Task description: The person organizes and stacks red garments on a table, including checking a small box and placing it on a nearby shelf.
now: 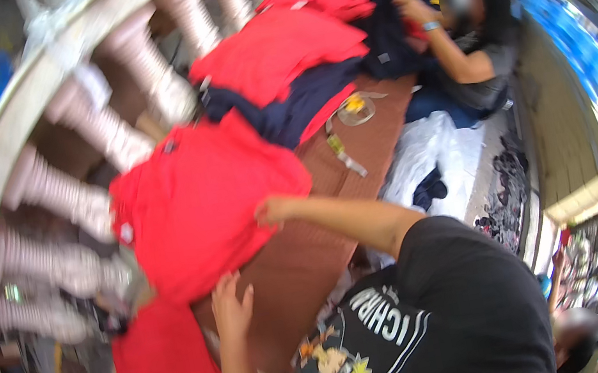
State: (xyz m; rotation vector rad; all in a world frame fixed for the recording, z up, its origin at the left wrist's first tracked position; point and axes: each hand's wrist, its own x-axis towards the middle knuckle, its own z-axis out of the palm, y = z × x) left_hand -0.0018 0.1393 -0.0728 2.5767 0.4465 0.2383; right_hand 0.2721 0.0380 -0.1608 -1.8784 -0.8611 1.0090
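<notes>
In front of me a red garment [198,195], probably a shirt, lies spread over a stack on a brown cloth-covered table [285,291]. My right hand [279,209] has its fingers curled on the garment's near right edge. By its lower edge, my left hand [232,306] is held with fingers stretched out and apart, gripping nothing. More red cloth [167,366] hangs at the lower left. Motion blur hides fine detail of the fabric.
Beyond lie red garments [276,52] and navy cloth [251,115]. A measuring tape [340,149] rests beside a clear roll with yellow in it [355,107]. A co-worker [463,56] handles dark cloth at the far right. A pale balustrade [135,56] borders the left; white plastic [428,157] lies right.
</notes>
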